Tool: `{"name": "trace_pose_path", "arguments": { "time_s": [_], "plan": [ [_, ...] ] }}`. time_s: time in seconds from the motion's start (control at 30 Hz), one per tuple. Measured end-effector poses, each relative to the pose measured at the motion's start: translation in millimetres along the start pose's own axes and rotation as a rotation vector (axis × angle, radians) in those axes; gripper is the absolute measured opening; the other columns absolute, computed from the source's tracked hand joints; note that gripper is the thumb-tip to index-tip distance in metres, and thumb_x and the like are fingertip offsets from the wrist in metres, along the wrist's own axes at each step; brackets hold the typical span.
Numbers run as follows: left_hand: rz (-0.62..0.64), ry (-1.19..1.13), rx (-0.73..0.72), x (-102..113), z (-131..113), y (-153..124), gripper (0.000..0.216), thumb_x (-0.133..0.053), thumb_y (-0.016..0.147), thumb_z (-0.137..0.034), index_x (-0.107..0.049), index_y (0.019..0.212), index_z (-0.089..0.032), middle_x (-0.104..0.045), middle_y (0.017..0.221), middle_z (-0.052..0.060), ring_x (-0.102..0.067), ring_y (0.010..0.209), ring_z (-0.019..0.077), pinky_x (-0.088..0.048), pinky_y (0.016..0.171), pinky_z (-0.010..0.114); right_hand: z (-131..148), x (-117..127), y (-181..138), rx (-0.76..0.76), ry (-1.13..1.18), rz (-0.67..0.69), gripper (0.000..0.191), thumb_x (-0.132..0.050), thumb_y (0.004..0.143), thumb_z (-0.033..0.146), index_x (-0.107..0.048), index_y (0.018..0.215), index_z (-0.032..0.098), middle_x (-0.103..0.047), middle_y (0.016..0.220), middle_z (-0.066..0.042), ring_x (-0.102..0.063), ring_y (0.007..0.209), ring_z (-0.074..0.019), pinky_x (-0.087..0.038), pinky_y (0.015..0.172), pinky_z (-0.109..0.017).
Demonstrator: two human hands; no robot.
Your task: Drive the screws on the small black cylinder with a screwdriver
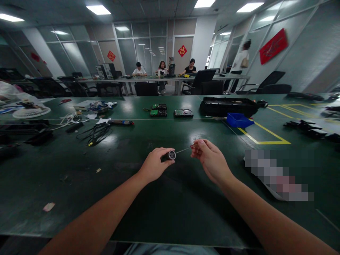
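My left hand (156,163) is closed around a small dark spool (170,155) with a pale round end, held just above the green table (148,198). A thin wire (182,150) runs from the spool to my right hand (209,157). The fingertips of my right hand pinch the wire's far end. Both hands hover over the middle of the table, about a hand's width apart.
Circuit boards (158,110) and a hard drive (183,113) lie farther back. A blue bin (238,119) and a long black case (228,105) sit at back right. Cables (95,134) and clutter lie at left. People sit at a far table.
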State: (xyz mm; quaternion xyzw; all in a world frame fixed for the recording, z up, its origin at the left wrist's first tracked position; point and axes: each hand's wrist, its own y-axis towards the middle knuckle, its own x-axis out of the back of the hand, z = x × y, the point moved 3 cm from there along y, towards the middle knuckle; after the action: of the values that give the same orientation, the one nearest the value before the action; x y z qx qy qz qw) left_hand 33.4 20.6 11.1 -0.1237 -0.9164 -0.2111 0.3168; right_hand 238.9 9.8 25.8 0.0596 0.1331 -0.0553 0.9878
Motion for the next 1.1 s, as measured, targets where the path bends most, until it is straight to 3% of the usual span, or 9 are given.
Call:
{"name": "trace_pose_path", "arguments": {
  "time_s": [0.27,0.63,0.8,1.1],
  "plan": [
    [-0.002,0.016,0.006,1,0,-1,0.044,-0.075,0.082,-0.019,-0.066,0.124,-0.028,-0.069,0.119,0.001,-0.059,0.113,0.0222,-0.043,0.101,0.039,8,-2,-9,0.237,-0.406,0.086,0.025,-0.050,0.097,0.044,-0.060,0.098,0.021,-0.064,0.083,-0.003,-0.061,0.076,-0.0176,-0.050,0.073,-0.035],
    [0.017,0.054,0.003,0,2,-1,0.047,-0.073,0.082,-0.016,-0.065,0.126,-0.029,-0.068,0.120,0.002,-0.058,0.114,0.0221,-0.043,0.102,0.039,13,-5,-16,0.392,-0.645,0.168,0.019,-0.045,0.101,0.038,-0.056,0.104,0.023,-0.067,0.086,-0.004,-0.066,0.080,-0.0193,-0.051,0.074,-0.035],
    [0.021,0.047,-0.004,-1,2,0,0.046,-0.072,0.083,-0.016,-0.064,0.126,-0.029,-0.066,0.122,0.002,-0.057,0.115,0.0223,-0.043,0.103,0.040,15,-6,-17,0.413,-0.655,0.184,0.018,-0.044,0.101,0.036,-0.056,0.104,0.023,-0.068,0.087,-0.004,-0.067,0.081,-0.0190,-0.051,0.075,-0.035],
    [0.020,0.022,-0.009,0,1,-2,0.044,-0.071,0.083,-0.018,-0.065,0.125,-0.029,-0.067,0.120,0.003,-0.057,0.113,0.0228,-0.043,0.102,0.041,14,-7,-13,0.320,-0.555,0.133,0.020,-0.046,0.098,0.038,-0.058,0.099,0.022,-0.068,0.087,-0.005,-0.065,0.078,-0.0188,-0.052,0.074,-0.035]
  ]
}}
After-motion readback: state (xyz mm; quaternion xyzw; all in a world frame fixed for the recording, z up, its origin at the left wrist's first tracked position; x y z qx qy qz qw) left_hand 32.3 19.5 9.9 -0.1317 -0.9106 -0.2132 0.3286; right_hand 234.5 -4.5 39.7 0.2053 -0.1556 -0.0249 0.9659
